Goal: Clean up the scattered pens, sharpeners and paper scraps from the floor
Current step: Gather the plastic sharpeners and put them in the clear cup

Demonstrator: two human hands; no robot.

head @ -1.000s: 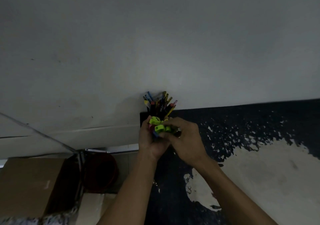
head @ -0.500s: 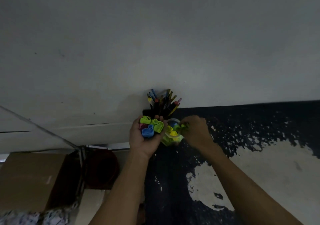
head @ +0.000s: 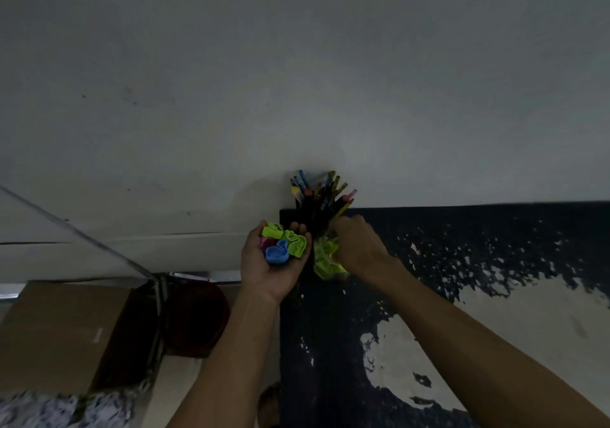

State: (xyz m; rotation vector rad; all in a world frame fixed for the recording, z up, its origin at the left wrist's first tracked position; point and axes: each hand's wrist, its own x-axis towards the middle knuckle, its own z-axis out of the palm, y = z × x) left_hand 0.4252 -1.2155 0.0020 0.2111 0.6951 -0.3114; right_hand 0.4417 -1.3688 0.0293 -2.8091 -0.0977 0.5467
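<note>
— Grey wall point(head: 297, 81) fills most of my view, and under it I see a black table point(head: 462, 229) with worn pale patches. What do you see at the pencil cup?

— I see the pencil cup point(head: 318, 209) at the table's back left corner, against the wall, full of pencils. Just in front of the cup stands a small jar point(head: 325, 259) with yellow-green pieces inside; I think they are sharpeners, but it is too dark to be sure.

— And the hands?

— My left hand point(head: 274, 262) is just left of the cup, palm up and cupped half open. It carries a little heap of sharpeners point(head: 285, 244): green, blue and one pink. My right hand point(head: 358, 246) is just right of the cup, back turned to me, fingers curled over the jar mouth. I cannot tell if it pinches anything.

— Anything else near?

— Left of the cup and lower there is a cardboard box point(head: 62, 332) and beside it a dark red bucket point(head: 198, 318).
</note>
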